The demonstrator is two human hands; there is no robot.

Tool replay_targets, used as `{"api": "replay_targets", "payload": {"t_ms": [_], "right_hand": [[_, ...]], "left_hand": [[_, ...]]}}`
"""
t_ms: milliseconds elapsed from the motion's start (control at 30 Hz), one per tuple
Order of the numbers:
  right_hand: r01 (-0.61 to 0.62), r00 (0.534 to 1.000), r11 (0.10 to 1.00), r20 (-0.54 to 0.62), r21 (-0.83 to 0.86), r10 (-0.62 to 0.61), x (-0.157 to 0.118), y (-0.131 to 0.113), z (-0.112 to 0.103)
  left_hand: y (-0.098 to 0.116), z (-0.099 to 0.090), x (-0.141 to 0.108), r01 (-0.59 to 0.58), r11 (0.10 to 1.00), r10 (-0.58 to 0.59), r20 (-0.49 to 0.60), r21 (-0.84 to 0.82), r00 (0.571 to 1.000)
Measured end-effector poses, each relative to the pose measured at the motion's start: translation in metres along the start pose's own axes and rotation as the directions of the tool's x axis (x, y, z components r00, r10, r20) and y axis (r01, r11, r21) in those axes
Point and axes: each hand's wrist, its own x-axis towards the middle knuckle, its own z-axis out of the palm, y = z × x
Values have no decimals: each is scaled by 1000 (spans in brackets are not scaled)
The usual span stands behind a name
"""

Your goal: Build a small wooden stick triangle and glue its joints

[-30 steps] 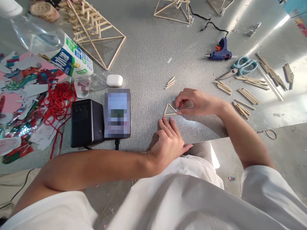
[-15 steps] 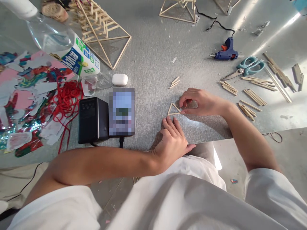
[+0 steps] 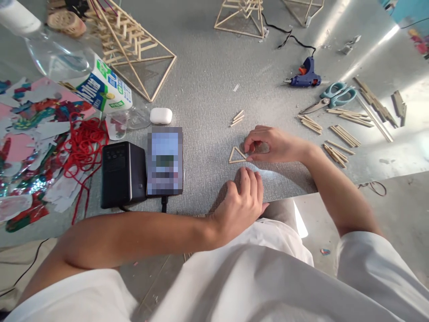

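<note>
A small triangle of thin wooden sticks [image 3: 237, 161] lies flat on the grey textured table. My right hand [image 3: 273, 145] is at its right corner, with thumb and index finger closed around the end of a stick there. The other fingers of that hand are curled in. Just below the triangle, my left hand [image 3: 239, 197] rests on the table near the edge, fingers stretched out and holding nothing. A few short sticks [image 3: 237, 119] lie just above the triangle.
On the right are bundles of sticks [image 3: 345, 135], scissors [image 3: 330, 97] and a blue glue gun [image 3: 306, 76]. Stick frames [image 3: 161, 82] stand at the back. Left are a plastic bottle [image 3: 100, 87], red yarn [image 3: 85, 143], a black box [image 3: 122, 174], a phone [image 3: 165, 161] and a white case [image 3: 161, 116].
My left hand has shifted right, its fingertips moving away from the triangle's lower stick. My right hand stays at the right corner. The whole view has shifted slightly.
</note>
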Motion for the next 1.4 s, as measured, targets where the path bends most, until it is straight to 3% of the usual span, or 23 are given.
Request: {"api": "replay_targets", "payload": {"t_ms": [267,833,1400], "right_hand": [[8,1000,1000,5,-8,-8,0,4,2],[4,999,1000,39,19,-4,-2,1,-3],[130,991,991,32,-30,-129,-1,5,2]], "left_hand": [[-3,2,5,30,999,-29,58,-26,998],[-2,4,6,40,999,-40,72,-5,997],[-1,5,6,60,995,-52,104,-79,993]]}}
